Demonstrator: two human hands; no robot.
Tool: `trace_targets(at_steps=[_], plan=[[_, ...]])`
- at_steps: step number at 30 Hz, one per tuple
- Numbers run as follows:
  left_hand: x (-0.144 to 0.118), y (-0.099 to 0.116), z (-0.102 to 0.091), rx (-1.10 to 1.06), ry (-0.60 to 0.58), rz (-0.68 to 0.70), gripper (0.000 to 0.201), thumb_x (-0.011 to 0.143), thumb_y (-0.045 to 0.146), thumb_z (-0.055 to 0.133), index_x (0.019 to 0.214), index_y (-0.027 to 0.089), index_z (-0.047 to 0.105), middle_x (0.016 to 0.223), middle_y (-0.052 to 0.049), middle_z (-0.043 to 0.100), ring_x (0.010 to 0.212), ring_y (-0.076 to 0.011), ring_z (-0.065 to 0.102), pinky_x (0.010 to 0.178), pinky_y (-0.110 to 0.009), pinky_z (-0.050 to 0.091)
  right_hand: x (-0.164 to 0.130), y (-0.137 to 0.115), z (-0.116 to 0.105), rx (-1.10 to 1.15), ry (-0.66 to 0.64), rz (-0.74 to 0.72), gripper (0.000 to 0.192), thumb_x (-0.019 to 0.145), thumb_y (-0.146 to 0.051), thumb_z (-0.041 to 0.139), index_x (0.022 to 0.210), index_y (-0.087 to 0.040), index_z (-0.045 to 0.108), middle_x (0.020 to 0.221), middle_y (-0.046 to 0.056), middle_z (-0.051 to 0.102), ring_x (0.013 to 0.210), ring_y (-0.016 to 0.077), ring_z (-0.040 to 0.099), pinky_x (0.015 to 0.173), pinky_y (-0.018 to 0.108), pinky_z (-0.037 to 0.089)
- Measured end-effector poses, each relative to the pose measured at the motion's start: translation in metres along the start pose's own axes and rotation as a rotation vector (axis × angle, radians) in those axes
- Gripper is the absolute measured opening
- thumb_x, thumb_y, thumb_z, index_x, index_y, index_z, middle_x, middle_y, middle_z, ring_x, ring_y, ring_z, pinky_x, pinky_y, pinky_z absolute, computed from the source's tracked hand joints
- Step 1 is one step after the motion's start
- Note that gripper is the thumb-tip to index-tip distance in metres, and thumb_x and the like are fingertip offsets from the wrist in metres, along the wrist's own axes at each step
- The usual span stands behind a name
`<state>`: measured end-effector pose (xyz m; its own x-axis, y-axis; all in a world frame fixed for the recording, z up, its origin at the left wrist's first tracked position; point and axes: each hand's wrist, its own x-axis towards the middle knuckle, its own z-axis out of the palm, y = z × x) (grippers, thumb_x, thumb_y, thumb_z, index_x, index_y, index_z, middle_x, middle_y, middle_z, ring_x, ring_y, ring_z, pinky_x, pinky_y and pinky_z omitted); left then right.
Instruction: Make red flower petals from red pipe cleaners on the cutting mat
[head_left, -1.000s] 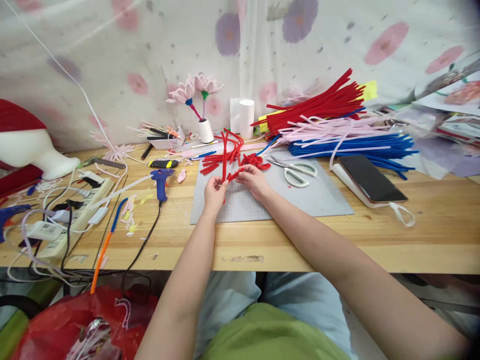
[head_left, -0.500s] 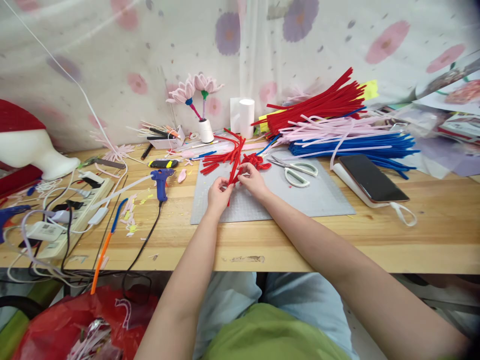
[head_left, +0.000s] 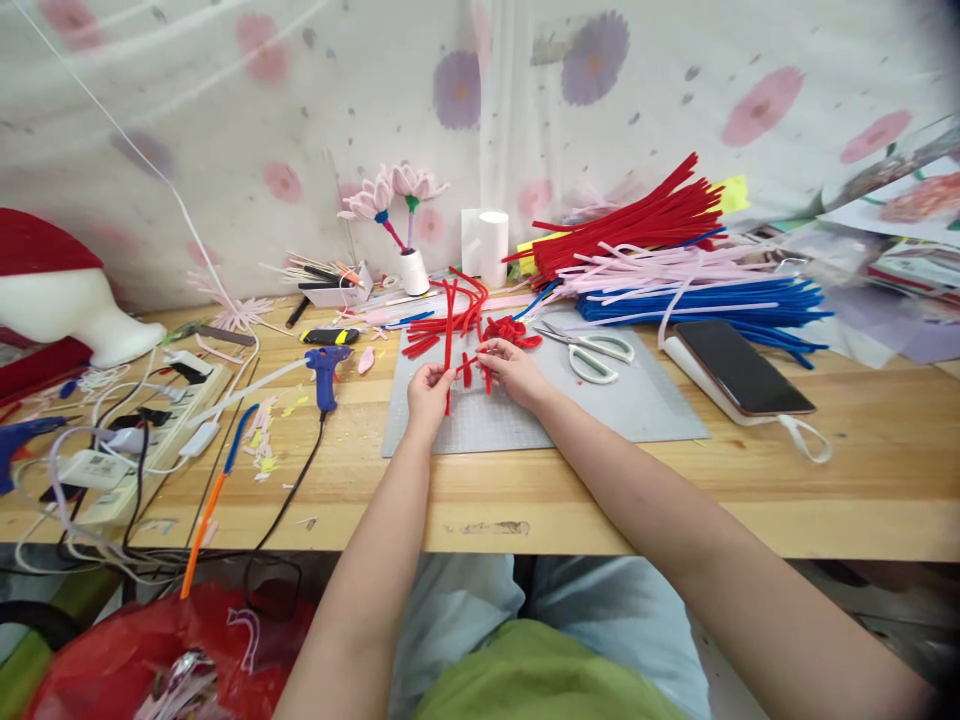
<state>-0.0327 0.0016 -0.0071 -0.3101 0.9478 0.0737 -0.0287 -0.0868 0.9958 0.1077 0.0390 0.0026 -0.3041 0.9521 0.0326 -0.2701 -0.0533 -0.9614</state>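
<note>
My left hand [head_left: 428, 391] pinches a long red pipe cleaner [head_left: 448, 330] that stands nearly upright above a grey cutting mat [head_left: 600, 400]. My right hand [head_left: 512, 371] grips a short bent part of the same red pipe cleaner right beside the left fingers. Just behind my hands lies a heap of cut and bent red pipe cleaner pieces [head_left: 508, 331] on the mat's far edge.
White-handled scissors [head_left: 592, 347] lie on the mat to the right. A phone [head_left: 732, 367], bundles of red [head_left: 637, 218], pink and blue pipe cleaners [head_left: 697, 296] sit at the back right. A blue glue gun [head_left: 324, 365], power strip [head_left: 142, 425] and cables fill the left.
The long red pipe cleaner went from upright to tilted right and back to upright. My right hand bent a short red part beside the left fingers. The view shifted slightly downward.
</note>
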Motion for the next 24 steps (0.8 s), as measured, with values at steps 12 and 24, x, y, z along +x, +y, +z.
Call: trace_targets(at_steps=[12,24], plan=[[-0.011,0.014,0.003,-0.003,-0.201,-0.150,0.026,0.065,0.037,0.062,0.074,0.015,0.050,0.072,-0.002,0.063,0.043,-0.0049,0.048,0.035,-0.016,0.035,0.007,-0.008,-0.013,0.165,0.210,-0.148,0.026,0.061,-0.030,0.064,0.075,-0.019,0.045,0.063,-0.004,0.054,0.051,0.0065,0.051,0.041,0.017,0.031],[-0.011,0.008,0.004,0.045,-0.255,-0.143,0.030,0.063,0.040,0.063,0.074,0.016,0.048,0.071,-0.002,0.064,0.042,-0.0053,0.048,0.034,-0.017,0.035,0.007,-0.004,-0.010,0.066,0.271,-0.098,0.028,0.062,-0.034,0.061,0.077,-0.020,0.042,0.070,-0.003,0.053,0.060,0.0093,0.054,0.043,0.017,0.036]])
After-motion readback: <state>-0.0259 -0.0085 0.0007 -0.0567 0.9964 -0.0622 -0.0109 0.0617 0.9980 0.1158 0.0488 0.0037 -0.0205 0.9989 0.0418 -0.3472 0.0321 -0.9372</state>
